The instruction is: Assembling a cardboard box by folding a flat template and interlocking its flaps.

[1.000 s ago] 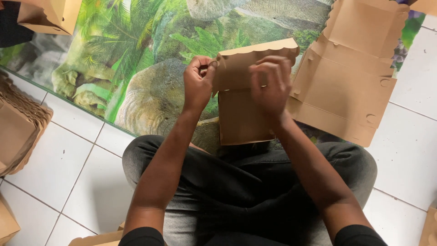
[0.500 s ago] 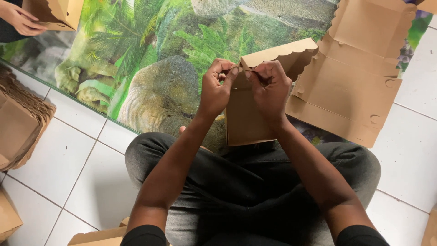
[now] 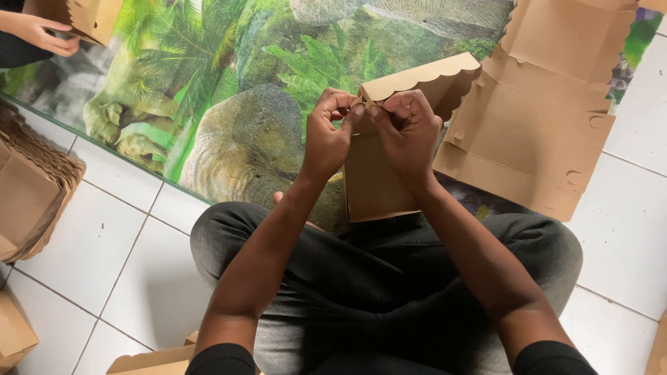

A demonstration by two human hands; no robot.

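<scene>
Left hand and right hand both pinched on top corner of brown scallop-edged cardboard box, propped upright over lap for folding; flat brown cardboard blank waiting alongside on green jungle-print mat.

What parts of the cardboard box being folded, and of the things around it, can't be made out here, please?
Head view:
- Corner of the brown cardboard box: covered by the left hand and right hand.
- Flat box blank: cut off by the top edge.
- Stack of folded boxes: cut off at the left edge.
- Another person's hand: body out of frame.
</scene>
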